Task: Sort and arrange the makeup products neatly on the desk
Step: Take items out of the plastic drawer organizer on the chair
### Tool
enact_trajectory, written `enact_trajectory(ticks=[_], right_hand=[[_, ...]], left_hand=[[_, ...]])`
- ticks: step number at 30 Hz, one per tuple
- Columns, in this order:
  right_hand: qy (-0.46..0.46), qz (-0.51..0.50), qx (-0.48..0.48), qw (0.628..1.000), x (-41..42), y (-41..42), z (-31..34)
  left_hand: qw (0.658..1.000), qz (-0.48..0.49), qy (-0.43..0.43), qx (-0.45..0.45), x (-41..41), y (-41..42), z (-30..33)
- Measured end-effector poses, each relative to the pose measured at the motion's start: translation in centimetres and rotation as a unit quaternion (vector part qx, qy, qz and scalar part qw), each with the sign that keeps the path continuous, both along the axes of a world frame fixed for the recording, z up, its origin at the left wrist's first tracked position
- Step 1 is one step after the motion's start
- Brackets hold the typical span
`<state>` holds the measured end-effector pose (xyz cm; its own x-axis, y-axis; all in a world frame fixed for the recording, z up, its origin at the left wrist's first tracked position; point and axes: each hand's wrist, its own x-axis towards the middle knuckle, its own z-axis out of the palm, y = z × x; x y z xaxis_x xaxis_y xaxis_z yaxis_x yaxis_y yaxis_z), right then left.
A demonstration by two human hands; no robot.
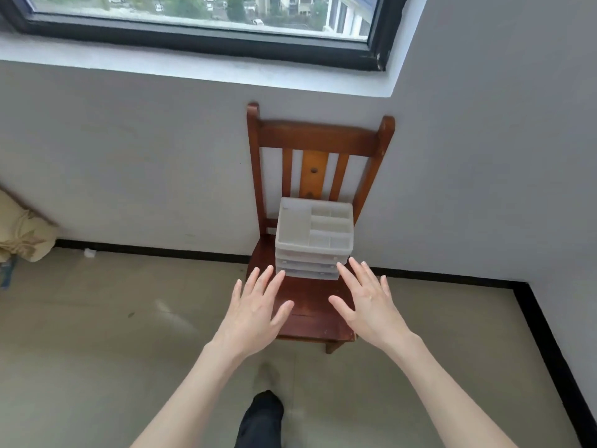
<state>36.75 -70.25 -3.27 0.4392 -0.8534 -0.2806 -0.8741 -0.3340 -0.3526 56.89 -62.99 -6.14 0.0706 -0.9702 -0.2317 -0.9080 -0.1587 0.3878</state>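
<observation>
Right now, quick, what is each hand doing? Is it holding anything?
Left hand: open, fingers spread, holding nothing, reaching toward the white plastic drawer organiser.
Right hand: open, fingers spread, holding nothing, near the organiser's front.

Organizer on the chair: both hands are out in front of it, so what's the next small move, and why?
Probably bring both hands in to grip the sides of the white organizer. It sits on the wooden chair, not on a desk. The left hand and right hand are open, flank its drawer front and hold nothing.
</observation>
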Motion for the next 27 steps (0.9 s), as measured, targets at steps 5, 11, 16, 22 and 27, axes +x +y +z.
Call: enact_trajectory(ticks=[5,11,16,22,27], right_hand=[[0.006,-0.021,0.024,0.999,2.2,-7.1,-3.6],[0.023,-0.057,0.075,0.995,3.7,-13.4,-9.8],[0.087,-0.032,0.096,0.991,3.9,-16.8,-14.8],[0.117,0.015,0.098,0.988,3.5,-18.5,-19.5],[0.114,0.042,0.088,0.989,2.3,-18.3,-21.0]], left_hand=[[0.999,-0.009,0.038,0.036,1.7,-7.8,-3.8],[0.979,0.037,0.169,0.105,2.0,-14.8,-9.4],[0.845,0.249,0.421,0.214,0.7,-18.2,-14.3],[0.556,0.445,0.674,0.196,-1.3,-22.1,-19.3],[0.377,0.507,0.766,0.119,-3.0,-24.2,-21.4]])
